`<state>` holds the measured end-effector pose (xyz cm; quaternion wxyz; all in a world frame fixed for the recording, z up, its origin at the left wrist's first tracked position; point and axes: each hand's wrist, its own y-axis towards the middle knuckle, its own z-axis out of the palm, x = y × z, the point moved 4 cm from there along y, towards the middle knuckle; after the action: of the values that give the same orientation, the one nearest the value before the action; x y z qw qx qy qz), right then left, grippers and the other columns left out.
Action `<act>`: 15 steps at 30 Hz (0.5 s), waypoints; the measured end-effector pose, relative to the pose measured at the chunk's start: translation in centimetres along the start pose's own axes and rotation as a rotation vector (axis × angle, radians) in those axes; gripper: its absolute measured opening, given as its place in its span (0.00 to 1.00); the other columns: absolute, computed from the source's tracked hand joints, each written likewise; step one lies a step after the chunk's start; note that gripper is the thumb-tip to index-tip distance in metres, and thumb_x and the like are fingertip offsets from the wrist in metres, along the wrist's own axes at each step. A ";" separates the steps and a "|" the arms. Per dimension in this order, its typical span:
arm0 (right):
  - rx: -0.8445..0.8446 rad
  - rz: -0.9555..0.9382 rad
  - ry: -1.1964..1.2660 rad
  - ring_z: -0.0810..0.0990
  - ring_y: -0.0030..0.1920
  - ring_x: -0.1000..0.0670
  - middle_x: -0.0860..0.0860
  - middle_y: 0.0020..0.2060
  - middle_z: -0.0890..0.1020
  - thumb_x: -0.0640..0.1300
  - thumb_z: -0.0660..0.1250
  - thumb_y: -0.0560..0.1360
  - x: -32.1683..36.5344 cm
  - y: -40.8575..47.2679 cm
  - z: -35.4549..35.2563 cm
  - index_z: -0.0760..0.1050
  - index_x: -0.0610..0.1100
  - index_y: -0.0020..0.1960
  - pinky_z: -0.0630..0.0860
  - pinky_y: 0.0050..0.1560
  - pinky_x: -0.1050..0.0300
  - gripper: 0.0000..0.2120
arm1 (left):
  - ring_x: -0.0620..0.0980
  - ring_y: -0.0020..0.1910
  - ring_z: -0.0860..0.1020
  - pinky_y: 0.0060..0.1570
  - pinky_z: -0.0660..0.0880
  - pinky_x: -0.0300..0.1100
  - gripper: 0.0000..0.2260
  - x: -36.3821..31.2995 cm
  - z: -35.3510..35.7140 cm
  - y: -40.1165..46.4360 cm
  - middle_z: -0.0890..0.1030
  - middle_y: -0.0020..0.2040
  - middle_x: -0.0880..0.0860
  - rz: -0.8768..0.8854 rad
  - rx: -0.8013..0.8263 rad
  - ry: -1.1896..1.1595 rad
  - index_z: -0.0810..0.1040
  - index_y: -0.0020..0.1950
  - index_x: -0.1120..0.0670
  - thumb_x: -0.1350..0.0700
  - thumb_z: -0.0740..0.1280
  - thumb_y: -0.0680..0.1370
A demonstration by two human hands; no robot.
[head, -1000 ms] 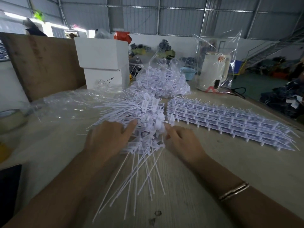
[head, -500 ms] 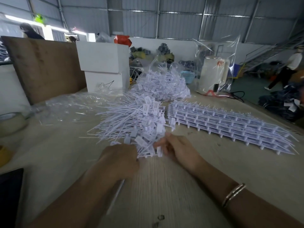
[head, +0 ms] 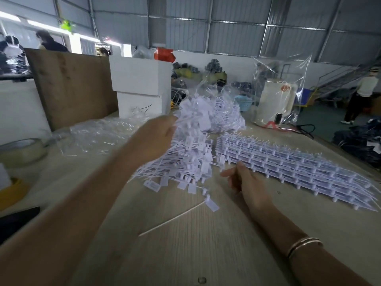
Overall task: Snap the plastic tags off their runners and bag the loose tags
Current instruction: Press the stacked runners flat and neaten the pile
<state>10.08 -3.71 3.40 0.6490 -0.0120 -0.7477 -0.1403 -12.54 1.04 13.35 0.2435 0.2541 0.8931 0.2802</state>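
Above the loose pile, the left hand (head: 156, 137) has a fistful of tags (head: 193, 122) lifted clear of the table (head: 206, 244). Risks from here:

- Spill. The bundle is ragged, flags and tails pointing every way. Stragglers could shed on the way to a bag. One tag (head: 212, 204) already lies alone on the near side of the pile, its tail stretched toward the camera.
- Tangle. Tails of the lifted bunch run down into the loose tags (head: 181, 172) on the table. Pulling up fast would likely drag extra tags along or scatter them toward the table edge.
- Mixing. The stack of unsnapped runners (head: 288, 168) sits just right of the loose pile, touching or nearly so. Dropped tags could land in the runner stack and get missed.
- Bag mouth. Empty clear bags (head: 99, 133) lie flat at far left, none visibly held open. One-handed loading would probably miss.

Hand pose: left forearm is raised and reaching forward, back of hand to the camera, fingers curled around the bunch at its left side. Motion blur is heavy, so I can't tell how firm that grip is. Right hand (head: 245, 182) is low, near the table just in front of the runner stack, holding nothing, fingers loosely bent, index finger and thumb pointing left toward the pile.
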 end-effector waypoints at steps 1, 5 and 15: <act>-0.003 -0.001 -0.021 0.70 0.23 0.59 0.49 0.26 0.74 0.52 0.50 0.82 -0.1 0.1 0.0 0.82 0.42 0.39 0.66 0.26 0.69 0.27 | 0.55 0.47 0.76 0.43 0.69 0.43 0.13 0.9 -0.4 1.8 0.76 0.49 0.57 -0.007 -0.005 0.065 0.72 0.62 0.61 0.58 0.56 0.81; 0.041 -0.036 -0.064 0.70 0.24 0.58 0.50 0.26 0.75 0.52 0.49 0.82 -0.4 0.3 0.4 0.82 0.42 0.39 0.66 0.27 0.70 0.27 | 0.61 0.57 0.71 0.54 0.69 0.52 0.18 3.6 2.4 5.0 0.71 0.59 0.61 -0.125 0.273 0.487 0.65 0.70 0.57 0.60 0.55 0.79; 0.075 -0.057 -0.005 0.70 0.24 0.58 0.52 0.24 0.75 0.51 0.50 0.82 -0.7 0.6 0.4 0.82 0.42 0.38 0.66 0.28 0.69 0.27 | 0.52 0.58 0.66 0.52 0.58 0.45 0.16 1.1 3.2 -0.6 0.72 0.55 0.51 -0.147 -0.200 0.203 0.73 0.55 0.51 0.58 0.65 0.68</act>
<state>9.96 -2.94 2.79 0.6430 0.0331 -0.7539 -0.1305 -11.72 2.53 10.35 0.1958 0.1330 0.8970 0.3734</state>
